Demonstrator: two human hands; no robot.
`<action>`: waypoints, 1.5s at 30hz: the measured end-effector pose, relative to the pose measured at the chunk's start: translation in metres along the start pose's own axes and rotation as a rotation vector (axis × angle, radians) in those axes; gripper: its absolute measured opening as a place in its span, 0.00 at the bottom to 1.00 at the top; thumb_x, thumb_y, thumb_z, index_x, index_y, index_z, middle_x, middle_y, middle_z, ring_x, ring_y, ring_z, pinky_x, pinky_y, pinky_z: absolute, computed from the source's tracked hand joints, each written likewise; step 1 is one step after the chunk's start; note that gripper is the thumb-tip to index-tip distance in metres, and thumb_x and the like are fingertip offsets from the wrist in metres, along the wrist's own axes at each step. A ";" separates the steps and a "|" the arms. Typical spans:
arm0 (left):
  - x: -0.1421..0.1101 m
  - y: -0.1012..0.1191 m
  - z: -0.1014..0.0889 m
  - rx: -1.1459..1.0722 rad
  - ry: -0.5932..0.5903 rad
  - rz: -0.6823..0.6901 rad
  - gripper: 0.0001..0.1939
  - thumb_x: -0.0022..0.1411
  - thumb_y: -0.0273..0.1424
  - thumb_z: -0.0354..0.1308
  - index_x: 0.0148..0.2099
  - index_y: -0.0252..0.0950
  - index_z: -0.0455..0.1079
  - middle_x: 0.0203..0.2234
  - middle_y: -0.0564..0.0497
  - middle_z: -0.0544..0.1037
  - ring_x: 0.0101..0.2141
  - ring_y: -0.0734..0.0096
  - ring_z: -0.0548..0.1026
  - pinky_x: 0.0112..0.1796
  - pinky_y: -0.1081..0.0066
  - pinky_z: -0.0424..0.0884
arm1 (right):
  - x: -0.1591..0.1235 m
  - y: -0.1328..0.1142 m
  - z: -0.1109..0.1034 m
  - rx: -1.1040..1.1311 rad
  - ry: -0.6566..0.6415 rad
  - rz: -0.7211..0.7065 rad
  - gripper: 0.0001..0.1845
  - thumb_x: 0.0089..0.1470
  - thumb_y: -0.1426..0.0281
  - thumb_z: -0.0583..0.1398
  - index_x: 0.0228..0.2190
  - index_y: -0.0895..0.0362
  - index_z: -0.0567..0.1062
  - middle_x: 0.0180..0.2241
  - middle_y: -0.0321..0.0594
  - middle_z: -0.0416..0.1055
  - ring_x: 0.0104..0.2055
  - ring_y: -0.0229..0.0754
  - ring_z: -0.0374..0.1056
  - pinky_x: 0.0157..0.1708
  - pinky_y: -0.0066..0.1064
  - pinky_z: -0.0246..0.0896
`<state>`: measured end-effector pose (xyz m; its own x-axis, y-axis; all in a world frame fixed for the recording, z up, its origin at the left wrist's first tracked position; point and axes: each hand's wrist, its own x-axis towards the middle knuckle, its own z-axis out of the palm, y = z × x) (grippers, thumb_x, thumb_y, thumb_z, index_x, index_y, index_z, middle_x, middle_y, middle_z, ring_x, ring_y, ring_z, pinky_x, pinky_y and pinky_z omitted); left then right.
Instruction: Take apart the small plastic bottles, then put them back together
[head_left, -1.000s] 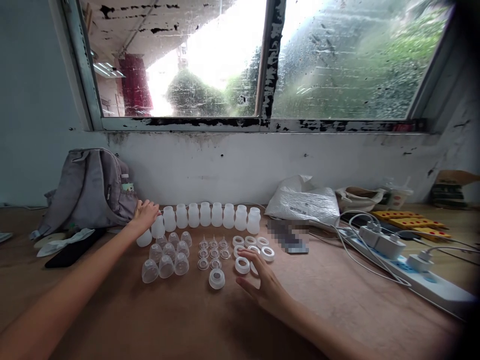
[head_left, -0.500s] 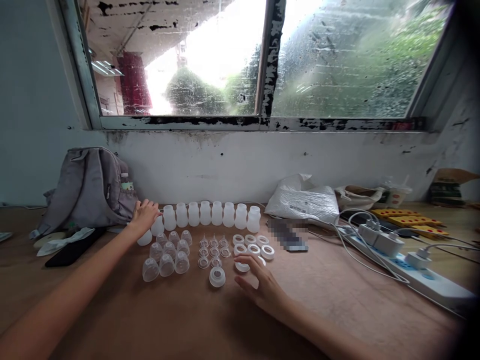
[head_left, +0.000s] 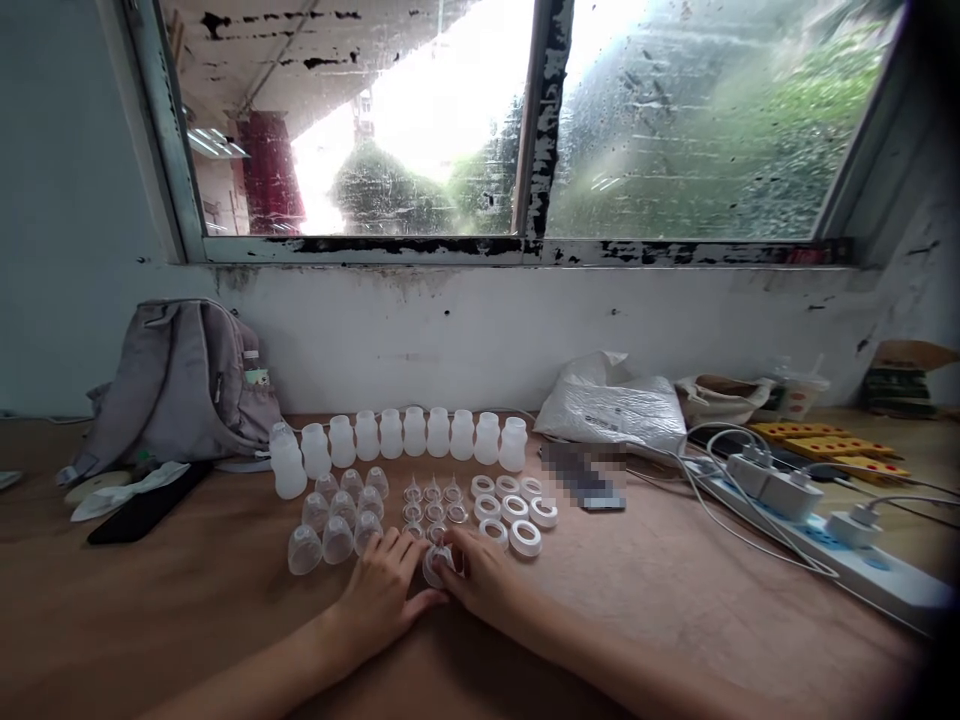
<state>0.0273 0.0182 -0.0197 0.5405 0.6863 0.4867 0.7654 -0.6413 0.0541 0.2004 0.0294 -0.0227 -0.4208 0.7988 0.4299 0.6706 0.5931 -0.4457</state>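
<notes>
Frosted white baby bottles (head_left: 415,432) stand in a curved row at the back, the leftmost bottle (head_left: 288,470) nearer to me. Clear dome caps (head_left: 337,540) sit in rows at left. Clear silicone nipples (head_left: 433,492) lie in the middle, and white collar rings (head_left: 525,538) at right. One collar ring (head_left: 433,572) lies in front, between my hands. My right hand (head_left: 480,575) is closed on its right side, thumb over the opening. The fingers and thumb of my left hand (head_left: 382,590) curve about its left side; their exact contact is partly hidden.
A grey backpack (head_left: 180,380) leans against the wall at left, with a black flat case (head_left: 150,505) before it. At right are a silvery plastic bag (head_left: 611,405), a blurred-out phone (head_left: 600,497) and a white power strip (head_left: 885,575) with trailing cables.
My left hand has left the far-left bottles and come to the front centre. My right hand has moved left from the collar rings onto the front ring. A bottle now stands upright at far left.
</notes>
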 end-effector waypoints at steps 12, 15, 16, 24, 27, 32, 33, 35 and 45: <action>-0.005 -0.004 -0.003 -0.074 0.015 0.105 0.13 0.56 0.39 0.51 0.36 0.35 0.64 0.31 0.48 0.70 0.34 0.62 0.66 0.35 0.63 0.60 | -0.011 0.000 0.002 0.155 -0.005 -0.114 0.07 0.43 0.79 0.53 0.28 0.57 0.64 0.23 0.33 0.63 0.23 0.33 0.57 0.23 0.22 0.51; -0.005 -0.002 -0.005 -0.061 0.005 0.122 0.13 0.56 0.40 0.51 0.36 0.35 0.64 0.30 0.48 0.70 0.33 0.62 0.66 0.34 0.63 0.60 | -0.008 0.001 -0.001 0.248 -0.048 -0.099 0.13 0.40 0.81 0.52 0.30 0.57 0.67 0.22 0.32 0.64 0.22 0.32 0.57 0.22 0.21 0.51; -0.006 -0.002 -0.006 -0.061 0.002 0.123 0.13 0.56 0.40 0.50 0.36 0.35 0.64 0.30 0.48 0.70 0.33 0.62 0.66 0.34 0.63 0.60 | -0.007 0.001 -0.002 0.274 -0.060 -0.093 0.14 0.39 0.82 0.52 0.30 0.57 0.67 0.22 0.32 0.64 0.22 0.31 0.57 0.22 0.21 0.51; -0.006 -0.001 -0.008 -0.110 0.046 0.142 0.12 0.58 0.38 0.48 0.35 0.33 0.64 0.29 0.48 0.70 0.32 0.64 0.65 0.33 0.63 0.60 | -0.007 -0.007 -0.012 0.355 -0.007 -0.033 0.16 0.38 0.83 0.50 0.30 0.57 0.68 0.19 0.30 0.59 0.21 0.31 0.53 0.22 0.22 0.49; -0.006 0.000 -0.009 -0.114 0.047 0.161 0.12 0.58 0.37 0.47 0.33 0.33 0.64 0.28 0.48 0.70 0.31 0.64 0.65 0.33 0.63 0.60 | -0.009 -0.008 -0.014 0.406 0.016 -0.019 0.16 0.37 0.82 0.50 0.30 0.57 0.66 0.18 0.29 0.56 0.20 0.31 0.52 0.20 0.22 0.48; -0.007 0.000 -0.008 -0.113 0.040 0.149 0.11 0.56 0.37 0.48 0.31 0.34 0.64 0.27 0.48 0.69 0.30 0.65 0.65 0.33 0.63 0.59 | -0.001 -0.001 -0.025 0.427 0.105 0.007 0.08 0.44 0.77 0.51 0.30 0.57 0.63 0.20 0.30 0.56 0.20 0.32 0.53 0.20 0.23 0.49; -0.007 0.000 -0.008 -0.117 0.042 0.149 0.11 0.56 0.37 0.48 0.31 0.34 0.64 0.26 0.49 0.70 0.30 0.65 0.65 0.33 0.63 0.59 | 0.002 0.002 -0.028 0.384 0.129 0.026 0.06 0.46 0.76 0.51 0.30 0.57 0.63 0.20 0.30 0.56 0.20 0.33 0.53 0.20 0.24 0.50; -0.006 0.000 -0.007 -0.128 0.052 0.152 0.12 0.56 0.38 0.49 0.31 0.34 0.64 0.26 0.49 0.70 0.30 0.65 0.65 0.34 0.64 0.59 | 0.007 0.009 -0.033 0.221 0.164 0.040 0.05 0.48 0.72 0.52 0.31 0.57 0.63 0.21 0.32 0.59 0.22 0.34 0.56 0.23 0.26 0.52; -0.006 0.000 -0.008 -0.151 0.056 0.146 0.13 0.54 0.40 0.51 0.31 0.34 0.65 0.26 0.50 0.71 0.31 0.66 0.66 0.34 0.64 0.60 | 0.015 0.025 -0.025 -0.334 0.016 -0.033 0.05 0.49 0.70 0.54 0.32 0.56 0.68 0.32 0.40 0.70 0.39 0.45 0.60 0.39 0.36 0.49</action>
<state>0.0213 0.0117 -0.0156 0.6185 0.5649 0.5462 0.6171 -0.7795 0.1074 0.2268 0.0536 -0.0079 -0.4380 0.7766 0.4529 0.8211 0.5507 -0.1502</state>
